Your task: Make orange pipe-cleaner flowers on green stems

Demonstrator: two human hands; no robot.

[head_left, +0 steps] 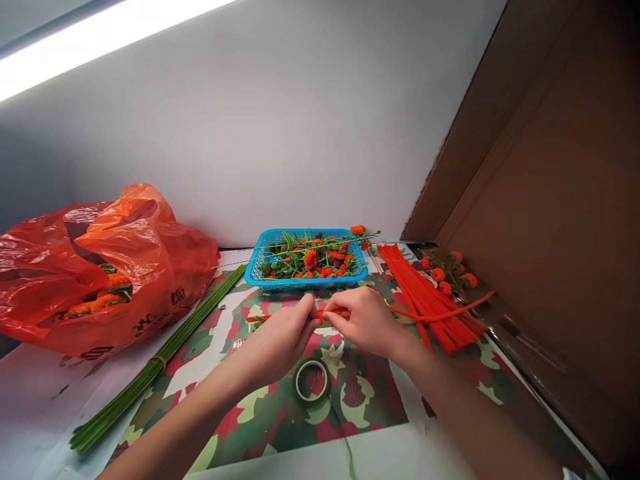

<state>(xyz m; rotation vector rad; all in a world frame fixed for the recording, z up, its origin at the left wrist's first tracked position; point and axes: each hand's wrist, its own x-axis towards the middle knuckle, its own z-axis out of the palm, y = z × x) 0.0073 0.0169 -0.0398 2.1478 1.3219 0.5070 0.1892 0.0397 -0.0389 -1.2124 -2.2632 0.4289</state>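
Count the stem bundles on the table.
2: a green bundle right of the bag, and a red bundle beyond the right hand, rightward. Others may be hidden inside the bag.

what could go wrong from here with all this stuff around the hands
The red strip pinched by the fingers of the left hand and right hand appears to trail across the red bundle; pulling it could drag pieces loose.

The green tape roll sits just below the hands, so a wrist might knock it.

Thin stems poke over the rim of the blue basket; a bump could tip some out.
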